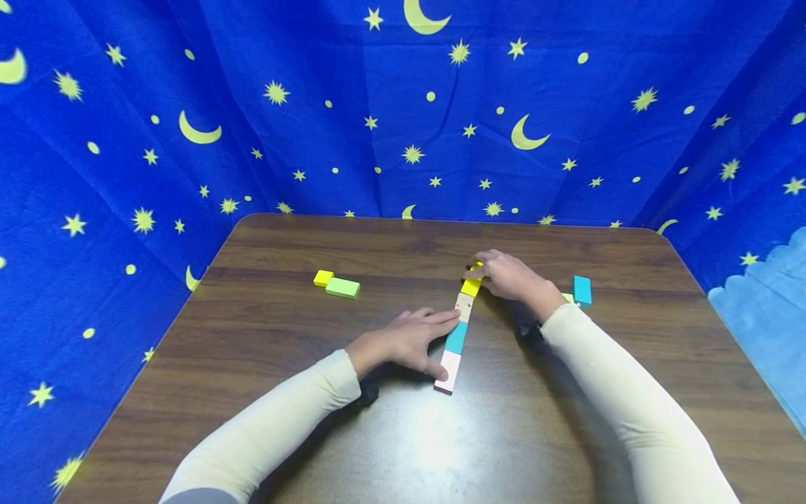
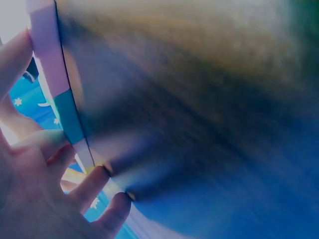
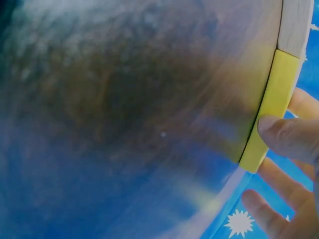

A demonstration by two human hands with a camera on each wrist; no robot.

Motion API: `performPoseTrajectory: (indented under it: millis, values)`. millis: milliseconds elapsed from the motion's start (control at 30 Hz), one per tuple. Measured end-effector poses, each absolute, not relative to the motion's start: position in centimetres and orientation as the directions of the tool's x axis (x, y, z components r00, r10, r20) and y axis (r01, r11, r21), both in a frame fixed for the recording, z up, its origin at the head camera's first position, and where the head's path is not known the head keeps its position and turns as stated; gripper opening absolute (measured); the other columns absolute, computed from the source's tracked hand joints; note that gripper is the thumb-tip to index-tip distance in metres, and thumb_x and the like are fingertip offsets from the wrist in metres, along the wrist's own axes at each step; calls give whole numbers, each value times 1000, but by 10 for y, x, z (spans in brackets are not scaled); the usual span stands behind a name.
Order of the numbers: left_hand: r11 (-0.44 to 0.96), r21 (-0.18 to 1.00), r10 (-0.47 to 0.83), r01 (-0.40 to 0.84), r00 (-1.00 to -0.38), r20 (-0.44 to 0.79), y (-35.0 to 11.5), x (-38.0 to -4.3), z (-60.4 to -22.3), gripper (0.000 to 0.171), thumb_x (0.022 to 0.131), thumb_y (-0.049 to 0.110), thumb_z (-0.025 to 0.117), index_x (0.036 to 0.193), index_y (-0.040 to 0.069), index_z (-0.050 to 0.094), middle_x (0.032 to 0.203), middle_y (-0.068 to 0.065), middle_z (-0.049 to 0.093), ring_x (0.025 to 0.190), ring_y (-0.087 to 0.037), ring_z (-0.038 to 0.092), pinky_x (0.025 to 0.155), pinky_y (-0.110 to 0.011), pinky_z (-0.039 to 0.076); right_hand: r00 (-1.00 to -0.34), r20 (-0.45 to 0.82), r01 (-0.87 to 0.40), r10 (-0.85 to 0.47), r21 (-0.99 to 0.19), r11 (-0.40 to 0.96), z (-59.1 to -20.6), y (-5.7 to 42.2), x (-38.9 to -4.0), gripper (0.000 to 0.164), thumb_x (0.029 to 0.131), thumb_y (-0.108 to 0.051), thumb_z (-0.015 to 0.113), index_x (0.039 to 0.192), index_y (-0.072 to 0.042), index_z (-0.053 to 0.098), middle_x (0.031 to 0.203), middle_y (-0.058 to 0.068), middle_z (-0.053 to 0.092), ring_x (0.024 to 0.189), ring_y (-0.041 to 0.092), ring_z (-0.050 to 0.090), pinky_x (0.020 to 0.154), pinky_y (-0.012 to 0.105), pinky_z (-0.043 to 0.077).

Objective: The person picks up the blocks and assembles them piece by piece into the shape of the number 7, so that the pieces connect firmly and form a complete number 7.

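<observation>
A straight row of blocks runs away from me on the table. Nearest is a pale pink block, followed by a teal block, a bare-wood block and a yellow block at the far end. My left hand lies along the row's left side with fingers spread, its thumb at the pink block and its index fingertip at the wooden one. At the far end my right hand pinches the yellow block, its thumb on the side face in the right wrist view.
To the left, a small yellow block adjoins a light green block. A blue block lies right of my right hand, beside a pale yellow-green block partly covered by the sleeve. Blue star-patterned cloth hangs behind the wooden table.
</observation>
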State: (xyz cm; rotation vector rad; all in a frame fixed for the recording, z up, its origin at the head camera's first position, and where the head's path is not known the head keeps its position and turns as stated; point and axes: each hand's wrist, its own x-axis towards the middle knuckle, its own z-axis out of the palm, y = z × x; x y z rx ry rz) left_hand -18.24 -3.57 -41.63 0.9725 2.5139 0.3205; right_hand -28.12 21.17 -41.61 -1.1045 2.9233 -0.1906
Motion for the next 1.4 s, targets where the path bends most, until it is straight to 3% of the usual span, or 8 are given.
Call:
performPoseTrajectory:
  millis: [233,533,1400]
  values:
    - [726,361,685,586,-660,-308,-36,-179,-415,98,81,54,74,159,29,20,167,16,14,153,-24,23,123,-52,23,-750,-2,-655,-661,-134,743,-413,208,-278,46,89,8,60,127,-18,70,139,19,59,131,40,53,107,55,45]
    - [725,367,686,584,-663,-300,-37,-174,-418,99,80,55,74,159,28,21,167,16,14,154,-22,20,124,-50,22,-705,55,-707,-707,-134,694,-418,206,-277,45,89,9,61,125,-15,71,135,18,63,127,40,57,101,52,51]
    - [728,354,683,587,-660,-312,-37,-168,-413,96,82,55,73,159,27,23,167,16,14,155,-25,20,122,-54,25,-727,17,-681,-686,-143,718,-416,204,-274,44,89,7,61,124,-17,71,136,15,62,129,38,55,102,52,51]
